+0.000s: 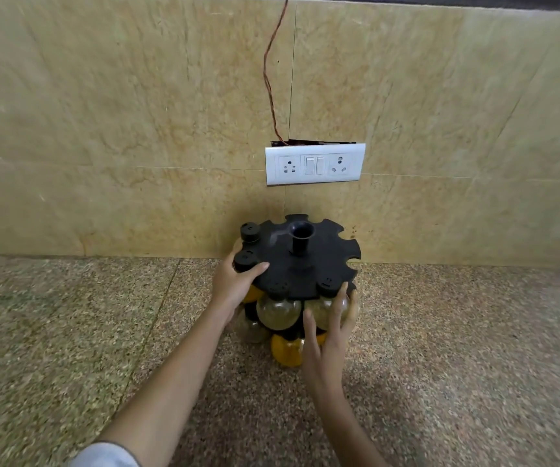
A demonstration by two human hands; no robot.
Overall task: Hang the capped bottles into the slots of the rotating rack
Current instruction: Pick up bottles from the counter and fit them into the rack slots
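Right hand (329,335) cups a round glass bottle (320,310), thumb on its near-left side and fingers spread over the right, clamped round the belly just under the black cap (327,285). That cap sits at the front-right edge of the rack (292,264); whether its neck is fully home in the slot I cannot tell.

Left hand (233,284) grips the rack's left edge, thumb flat on top of the disc and fingers curled beneath, beside another capped bottle (246,261).

By its look the bottle is rigid, smooth glass, part-filled, so moderately heavy and likely to slip or crack if knocked against its neighbour (277,311), which hangs touching or nearly so. The belly gives the widest hold, but steering by the neck just below the cap would probably guide it into a slot more cleanly. Since the rack turns, bracing it with the other hand seems wise.

Further out, the rim (352,251) on the right and far side shows empty notches around the central post (300,242). A lower tier carries an orange-filled bottle (285,352). All stands on a speckled stone counter (440,332) against a tiled wall (137,129) with a socket plate (315,164).
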